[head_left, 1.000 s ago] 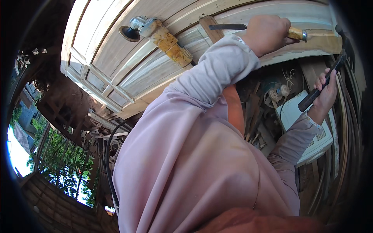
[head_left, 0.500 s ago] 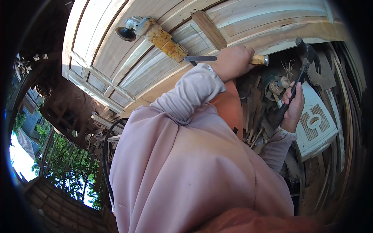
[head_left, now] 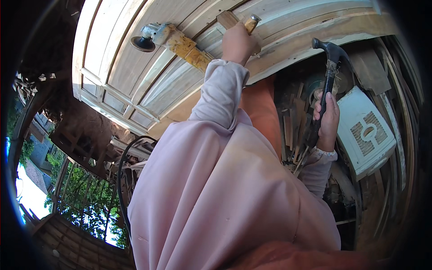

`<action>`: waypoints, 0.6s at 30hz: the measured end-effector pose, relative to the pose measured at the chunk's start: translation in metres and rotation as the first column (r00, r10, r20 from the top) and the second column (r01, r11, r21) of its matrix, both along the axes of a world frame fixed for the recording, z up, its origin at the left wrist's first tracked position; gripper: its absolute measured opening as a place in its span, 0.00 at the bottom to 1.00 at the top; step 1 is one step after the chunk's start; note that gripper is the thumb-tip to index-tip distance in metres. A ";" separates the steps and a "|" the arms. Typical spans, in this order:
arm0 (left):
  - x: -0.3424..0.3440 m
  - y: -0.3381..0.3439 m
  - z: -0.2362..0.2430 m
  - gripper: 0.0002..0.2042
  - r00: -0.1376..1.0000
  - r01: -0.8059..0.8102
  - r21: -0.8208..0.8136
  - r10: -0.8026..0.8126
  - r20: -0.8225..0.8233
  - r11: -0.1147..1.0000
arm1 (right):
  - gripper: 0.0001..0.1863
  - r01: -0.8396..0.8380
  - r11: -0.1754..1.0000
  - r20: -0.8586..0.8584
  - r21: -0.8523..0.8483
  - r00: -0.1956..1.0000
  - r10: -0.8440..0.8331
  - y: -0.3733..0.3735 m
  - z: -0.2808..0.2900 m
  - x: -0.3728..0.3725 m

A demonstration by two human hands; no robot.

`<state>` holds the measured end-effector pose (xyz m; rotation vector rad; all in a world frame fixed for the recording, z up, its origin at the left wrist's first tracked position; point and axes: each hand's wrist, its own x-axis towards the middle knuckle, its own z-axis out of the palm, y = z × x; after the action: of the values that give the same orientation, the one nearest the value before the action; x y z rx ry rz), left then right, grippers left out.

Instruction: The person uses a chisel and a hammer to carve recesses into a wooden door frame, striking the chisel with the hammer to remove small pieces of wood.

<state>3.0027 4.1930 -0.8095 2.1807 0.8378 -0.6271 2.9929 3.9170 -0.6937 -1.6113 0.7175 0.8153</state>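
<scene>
My left hand (head_left: 241, 44) is closed round the wooden handle of a chisel (head_left: 252, 24), whose metal-capped end sticks up above my fist. Its blade is hidden behind the hand. A short wooden block (head_left: 226, 19) lies against the far side of that hand, on the pale panelled wooden door (head_left: 265, 67). In my right hand (head_left: 330, 120) is a claw hammer (head_left: 332, 51), gripped by its dark handle with the head up, just off the door's near edge. Left of my left hand, a worn yellow angle grinder (head_left: 180, 42) rests on the door.
Wood offcuts (head_left: 294, 117) are heaped below the door on the right, beside a white slotted plastic panel (head_left: 366, 135). A black cable (head_left: 120, 175) loops at my left. Long strips of wood (head_left: 400, 103) stand at the far right.
My left hand has moved up and left onto the door with the chisel, turning it so the handle end points upward. The hammer has shifted left and stands more upright.
</scene>
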 end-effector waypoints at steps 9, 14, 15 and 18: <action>-0.012 -0.077 0.056 0.12 0.944 0.267 -0.224 -0.207 0.258 0.937 | 0.18 0.239 0.970 0.057 0.033 0.969 -0.241 -0.020 0.018 -0.012; -0.025 -0.142 0.060 0.11 0.807 0.581 -0.211 -0.524 0.272 0.786 | 0.19 0.390 0.911 0.044 0.137 0.916 -0.399 -0.053 0.007 -0.035; -0.031 -0.156 0.057 0.10 0.734 0.672 -0.199 -0.608 0.301 0.713 | 0.19 0.427 0.891 0.064 0.153 0.896 -0.440 -0.061 0.004 -0.041; -0.038 -0.188 0.027 0.11 0.557 0.814 -0.088 -0.728 0.400 0.574 | 0.18 0.496 0.847 0.072 0.193 0.853 -0.516 -0.085 -0.001 -0.063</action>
<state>2.9646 4.0053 -0.7824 2.2406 -0.4617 -0.7048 2.9301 3.8318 -0.6946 -1.2211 0.9104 0.3721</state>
